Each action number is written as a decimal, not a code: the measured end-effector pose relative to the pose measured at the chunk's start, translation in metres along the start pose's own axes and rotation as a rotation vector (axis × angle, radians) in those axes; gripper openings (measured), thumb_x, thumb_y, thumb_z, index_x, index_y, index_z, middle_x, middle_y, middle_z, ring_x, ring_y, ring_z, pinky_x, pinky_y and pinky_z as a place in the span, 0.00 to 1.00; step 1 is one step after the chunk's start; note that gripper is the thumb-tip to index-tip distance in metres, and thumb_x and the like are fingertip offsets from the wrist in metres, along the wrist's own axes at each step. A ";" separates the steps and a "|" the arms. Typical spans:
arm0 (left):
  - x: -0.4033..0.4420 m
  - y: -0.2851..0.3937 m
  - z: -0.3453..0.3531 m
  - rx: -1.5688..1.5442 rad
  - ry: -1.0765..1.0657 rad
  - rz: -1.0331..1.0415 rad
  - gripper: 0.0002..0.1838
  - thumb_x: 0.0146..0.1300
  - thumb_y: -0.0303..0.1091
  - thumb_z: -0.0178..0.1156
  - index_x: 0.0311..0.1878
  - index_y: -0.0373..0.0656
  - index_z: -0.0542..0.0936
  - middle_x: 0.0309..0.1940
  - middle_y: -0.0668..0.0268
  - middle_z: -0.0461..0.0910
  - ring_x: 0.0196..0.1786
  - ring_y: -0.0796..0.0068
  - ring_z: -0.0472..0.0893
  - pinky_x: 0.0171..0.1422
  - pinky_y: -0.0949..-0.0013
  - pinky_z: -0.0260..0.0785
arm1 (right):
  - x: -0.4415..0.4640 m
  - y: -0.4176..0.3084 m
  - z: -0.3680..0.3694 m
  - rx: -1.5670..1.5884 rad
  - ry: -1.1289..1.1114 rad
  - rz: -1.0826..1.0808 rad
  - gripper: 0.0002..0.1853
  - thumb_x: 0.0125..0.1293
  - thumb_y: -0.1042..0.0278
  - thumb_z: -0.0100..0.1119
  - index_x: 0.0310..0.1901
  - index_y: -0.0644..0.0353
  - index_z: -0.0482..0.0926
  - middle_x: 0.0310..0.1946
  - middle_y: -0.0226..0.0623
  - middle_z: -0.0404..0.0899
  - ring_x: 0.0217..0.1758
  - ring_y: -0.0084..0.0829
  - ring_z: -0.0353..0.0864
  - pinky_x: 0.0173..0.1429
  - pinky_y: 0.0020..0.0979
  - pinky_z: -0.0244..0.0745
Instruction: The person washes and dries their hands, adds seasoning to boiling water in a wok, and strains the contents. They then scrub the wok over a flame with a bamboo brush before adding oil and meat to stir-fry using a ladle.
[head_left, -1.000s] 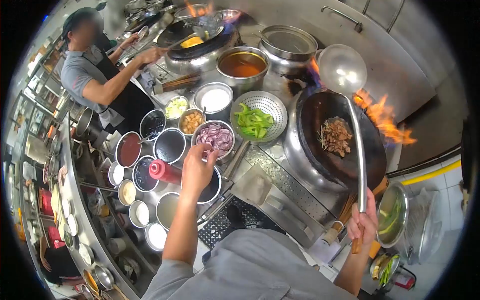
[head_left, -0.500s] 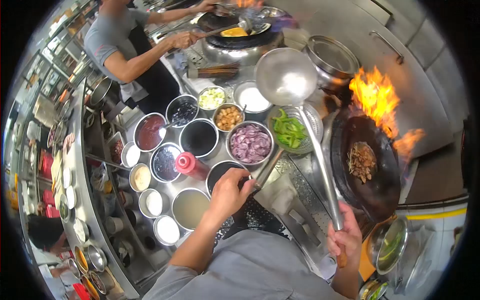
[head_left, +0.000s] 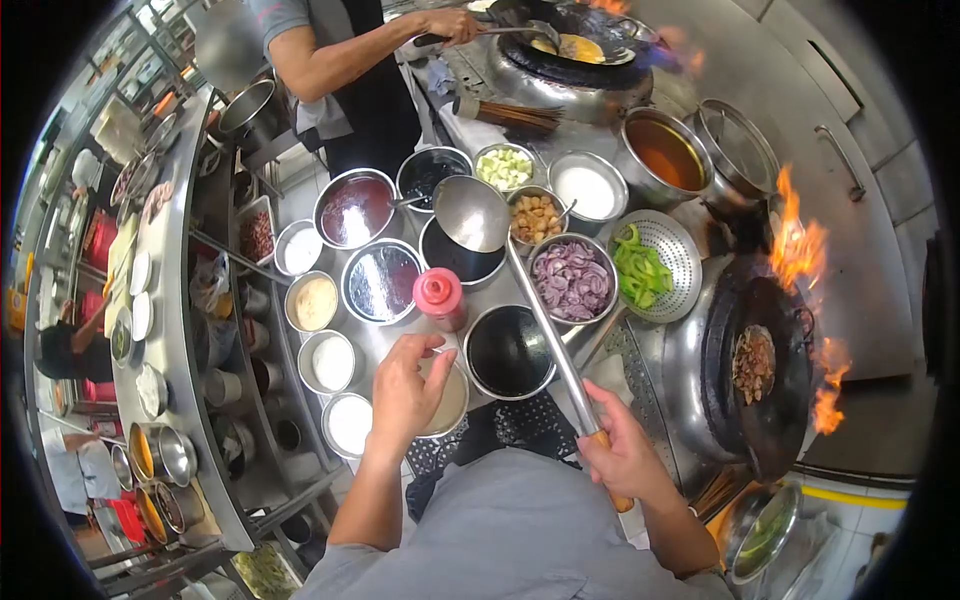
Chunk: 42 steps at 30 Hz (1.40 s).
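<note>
My right hand (head_left: 622, 445) is wrapped round the wooden-ended handle of a long metal ladle (head_left: 472, 214). The ladle's bowl hangs over a pot of dark liquid (head_left: 455, 262). Nothing shows in my left hand (head_left: 408, 392); its fingers are curved, with the thumb apart, above a pot of cloudy liquid (head_left: 450, 405) and close to a red squeeze bottle (head_left: 440, 298). Green peppers (head_left: 640, 266) lie in a perforated strainer (head_left: 680, 265). On the right, a dark wok (head_left: 775, 430) holds a small heap of browned food (head_left: 753, 365), with flames (head_left: 798, 235) at its far rim.
Pots of sliced purple onion (head_left: 572, 280), browned cubes (head_left: 536, 217), red sauce (head_left: 355, 208) and white powder (head_left: 350, 425) crowd the counter. Beyond stands a pot of orange-brown liquid (head_left: 664, 152). A co-worker (head_left: 350, 70) stirs yellow food in another wok (head_left: 575, 75).
My left hand has left the strainer's handle and moved left. The ladle's bowl has swung left, from above the strainer to the dark liquid. My view has shifted too.
</note>
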<state>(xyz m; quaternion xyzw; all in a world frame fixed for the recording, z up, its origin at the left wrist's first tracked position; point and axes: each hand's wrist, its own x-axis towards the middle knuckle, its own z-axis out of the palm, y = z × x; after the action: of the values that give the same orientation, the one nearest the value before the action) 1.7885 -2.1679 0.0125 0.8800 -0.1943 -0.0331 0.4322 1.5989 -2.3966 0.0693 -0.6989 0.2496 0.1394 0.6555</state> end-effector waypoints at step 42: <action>0.000 -0.015 0.005 -0.021 0.083 0.002 0.24 0.55 0.31 0.76 0.20 0.36 0.66 0.22 0.57 0.69 0.24 0.57 0.70 0.32 0.56 0.63 | -0.017 0.019 -0.016 0.793 -0.158 -0.033 0.38 0.69 0.76 0.57 0.78 0.52 0.53 0.29 0.34 0.71 0.16 0.20 0.69 0.20 0.24 0.65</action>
<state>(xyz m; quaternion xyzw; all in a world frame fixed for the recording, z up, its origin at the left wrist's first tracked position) 1.7917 -2.1630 -0.0018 0.8757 -0.1766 0.0017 0.4494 1.5726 -2.4099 0.0640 -0.3830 0.2216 0.0751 0.8936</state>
